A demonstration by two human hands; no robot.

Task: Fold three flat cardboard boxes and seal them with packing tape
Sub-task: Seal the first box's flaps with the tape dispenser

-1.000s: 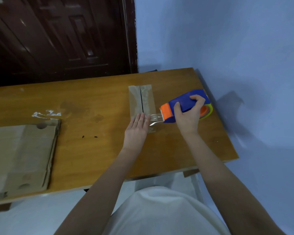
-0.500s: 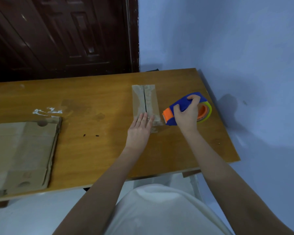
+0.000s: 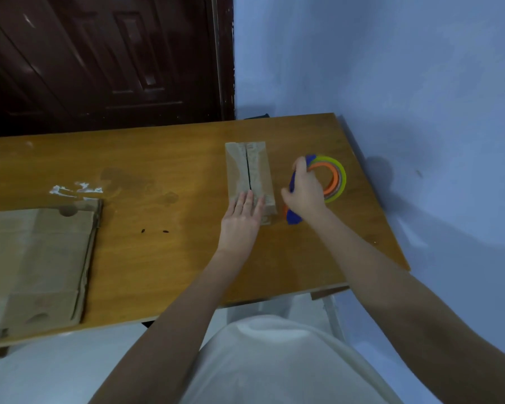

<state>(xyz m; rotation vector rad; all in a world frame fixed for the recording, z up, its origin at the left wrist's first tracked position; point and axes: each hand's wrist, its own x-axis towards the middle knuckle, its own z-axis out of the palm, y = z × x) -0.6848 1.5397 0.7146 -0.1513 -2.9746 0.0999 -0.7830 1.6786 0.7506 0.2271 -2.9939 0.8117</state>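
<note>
We have one small box (image 3: 250,173) folded on the worktop (image 3: 158,258), its seam taped; our left hand (image 3: 241,220) presses it flat-fingered, our right hand (image 3: 303,193) grips the tape dispenser (image 3: 330,177) beside it. Flat cardboard (image 3: 32,266) waits, so most folding remains.

Glossy wooden table (image 3: 158,258); matt cardboard box (image 3: 250,173); plastic tape dispenser (image 3: 333,177)
</note>
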